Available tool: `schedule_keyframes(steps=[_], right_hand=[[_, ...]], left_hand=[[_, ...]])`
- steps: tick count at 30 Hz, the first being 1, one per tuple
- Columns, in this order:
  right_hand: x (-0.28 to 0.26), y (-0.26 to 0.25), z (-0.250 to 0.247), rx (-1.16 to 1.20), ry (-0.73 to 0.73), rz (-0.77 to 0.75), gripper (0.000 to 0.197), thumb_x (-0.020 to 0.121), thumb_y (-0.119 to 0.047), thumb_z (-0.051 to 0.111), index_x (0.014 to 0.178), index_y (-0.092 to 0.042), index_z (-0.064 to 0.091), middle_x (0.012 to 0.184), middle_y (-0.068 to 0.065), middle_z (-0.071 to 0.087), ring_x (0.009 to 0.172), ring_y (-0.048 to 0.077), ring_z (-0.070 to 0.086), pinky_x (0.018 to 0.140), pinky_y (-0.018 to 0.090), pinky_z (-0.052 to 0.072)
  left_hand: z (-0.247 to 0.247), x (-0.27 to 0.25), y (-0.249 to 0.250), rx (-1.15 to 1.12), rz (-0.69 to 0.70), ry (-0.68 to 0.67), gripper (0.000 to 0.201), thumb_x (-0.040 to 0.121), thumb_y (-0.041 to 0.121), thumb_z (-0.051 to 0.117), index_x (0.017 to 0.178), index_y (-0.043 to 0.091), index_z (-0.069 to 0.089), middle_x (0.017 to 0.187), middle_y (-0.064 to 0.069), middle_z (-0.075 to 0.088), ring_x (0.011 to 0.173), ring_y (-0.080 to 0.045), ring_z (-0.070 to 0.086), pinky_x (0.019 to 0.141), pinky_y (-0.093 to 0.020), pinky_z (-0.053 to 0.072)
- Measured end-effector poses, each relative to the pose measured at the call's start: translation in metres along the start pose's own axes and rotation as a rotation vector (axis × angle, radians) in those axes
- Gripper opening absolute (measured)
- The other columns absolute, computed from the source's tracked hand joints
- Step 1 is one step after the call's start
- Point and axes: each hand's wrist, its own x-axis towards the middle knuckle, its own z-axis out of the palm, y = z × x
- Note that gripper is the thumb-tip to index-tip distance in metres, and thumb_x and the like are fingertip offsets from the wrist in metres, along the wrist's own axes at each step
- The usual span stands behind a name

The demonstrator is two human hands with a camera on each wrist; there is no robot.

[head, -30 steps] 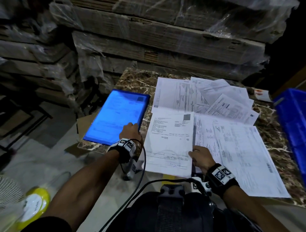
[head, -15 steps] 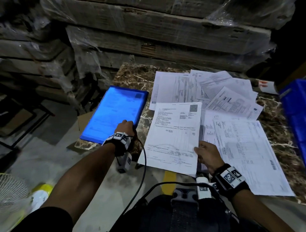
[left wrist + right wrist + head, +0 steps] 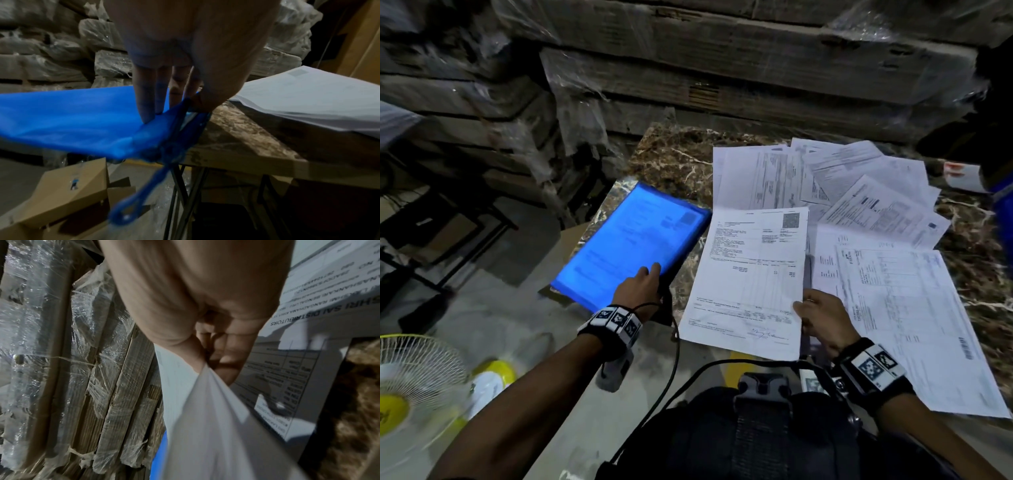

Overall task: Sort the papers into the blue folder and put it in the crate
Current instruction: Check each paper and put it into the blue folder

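The blue folder (image 3: 631, 245) lies at the left edge of the marble-patterned table (image 3: 674, 161), its near corner hanging past the edge, with a printed sheet showing through its translucent cover. The left hand (image 3: 638, 289) holds that near corner: in the left wrist view, straight fingers (image 3: 144, 97) press down on the top cover while the thumb is tucked into the opening, pinching the cover. A blue closure strap (image 3: 144, 191) dangles below the corner. The left forearm reaches forward from the lower left, wrist band up.

Just right of the folder, the right hand (image 3: 823, 317) pinches the lower right edge of a printed invoice sheet (image 3: 753, 274), thumb on top and curled fingers beneath; the sheet's near end juts past the table edge. The right wrist view shows the paper creased where the thumb and fingers (image 3: 226, 356) clamp it.

More loose papers (image 3: 876, 212) overlap across the table to the right. A blue crate (image 3: 1004, 219) shows only at the right border. Behind stand shrink-wrapped cardboard boxes (image 3: 739, 68); a fan (image 3: 410, 387) sits on the floor at lower left.
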Motion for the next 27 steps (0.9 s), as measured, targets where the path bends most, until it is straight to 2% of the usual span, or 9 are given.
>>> schedule_keyframes(steps=[3, 5, 9, 13, 16, 20, 24, 27], right_hand=[[-0.002, -0.005, 0.001, -0.017, -0.01, 0.002, 0.02, 0.089, 0.007, 0.052, 0.088, -0.006, 0.067, 0.087, 0.016, 0.07, 0.072, 0.027, 0.063, 0.062, 0.03, 0.05], [-0.003, -0.008, 0.001, -0.034, -0.028, -0.001, 0.018, 0.09, 0.006, 0.052, 0.091, -0.004, 0.067, 0.082, 0.018, 0.069, 0.066, 0.027, 0.058, 0.052, 0.026, 0.044], [-0.005, -0.012, 0.002, -0.045, -0.081, -0.009, 0.017, 0.09, 0.006, 0.051, 0.092, 0.0, 0.067, 0.076, 0.023, 0.064, 0.061, 0.028, 0.047, 0.046, 0.027, 0.036], [-0.011, -0.016, 0.005, -0.011, -0.109, -0.018, 0.015, 0.09, 0.007, 0.051, 0.09, 0.002, 0.065, 0.063, 0.014, 0.062, 0.048, 0.022, 0.048, 0.039, 0.023, 0.036], [-0.013, -0.013, 0.007, 0.004, -0.116, -0.012, 0.014, 0.09, 0.007, 0.051, 0.091, 0.005, 0.065, 0.054, 0.006, 0.06, 0.04, 0.014, 0.047, 0.038, 0.021, 0.036], [-0.017, -0.01, 0.007, 0.026, -0.141, 0.014, 0.015, 0.089, 0.007, 0.052, 0.09, 0.002, 0.066, 0.056, 0.008, 0.061, 0.046, 0.02, 0.047, 0.042, 0.023, 0.037], [-0.024, -0.01, 0.012, 0.03, -0.186, 0.042, 0.021, 0.088, 0.008, 0.052, 0.086, -0.007, 0.067, 0.055, 0.003, 0.064, 0.043, 0.013, 0.052, 0.043, 0.024, 0.038], [-0.022, -0.01, 0.022, 0.037, -0.197, 0.053, 0.021, 0.088, 0.008, 0.053, 0.09, -0.004, 0.069, 0.061, 0.005, 0.066, 0.048, 0.017, 0.052, 0.043, 0.023, 0.038]], left_hand=[[-0.01, 0.008, 0.006, 0.068, 0.083, 0.025, 0.053, 0.085, 0.014, 0.047, 0.136, 0.016, 0.032, 0.113, -0.015, 0.047, 0.084, -0.041, 0.06, 0.057, -0.039, 0.034], [-0.02, 0.011, 0.006, 0.114, 0.138, 0.007, 0.049, 0.088, 0.013, 0.046, 0.135, 0.017, 0.034, 0.112, -0.015, 0.046, 0.083, -0.041, 0.06, 0.056, -0.039, 0.032], [-0.037, 0.013, -0.002, 0.209, 0.193, -0.029, 0.027, 0.092, 0.014, 0.043, 0.117, 0.008, 0.05, 0.114, -0.018, 0.045, 0.086, -0.041, 0.059, 0.058, -0.04, 0.033], [-0.052, 0.015, -0.008, 0.235, 0.161, -0.016, 0.019, 0.086, 0.009, 0.05, 0.103, 0.002, 0.055, 0.113, -0.017, 0.045, 0.087, -0.04, 0.06, 0.059, -0.04, 0.035], [-0.06, 0.014, -0.012, 0.23, 0.133, 0.009, 0.018, 0.084, 0.005, 0.051, 0.1, 0.001, 0.055, 0.114, -0.017, 0.045, 0.085, -0.041, 0.059, 0.058, -0.041, 0.034], [-0.068, 0.01, -0.014, 0.234, 0.099, 0.065, 0.017, 0.082, -0.001, 0.049, 0.099, -0.001, 0.053, 0.115, -0.019, 0.044, 0.084, -0.042, 0.058, 0.057, -0.04, 0.032], [-0.067, 0.007, -0.016, 0.184, 0.11, 0.157, 0.015, 0.079, -0.009, 0.047, 0.092, -0.005, 0.053, 0.107, -0.025, 0.046, 0.071, -0.045, 0.057, 0.052, -0.041, 0.031], [-0.067, 0.005, -0.018, 0.151, 0.125, 0.196, 0.013, 0.077, -0.011, 0.045, 0.087, -0.006, 0.052, 0.103, -0.027, 0.046, 0.063, -0.046, 0.054, 0.049, -0.041, 0.03]])
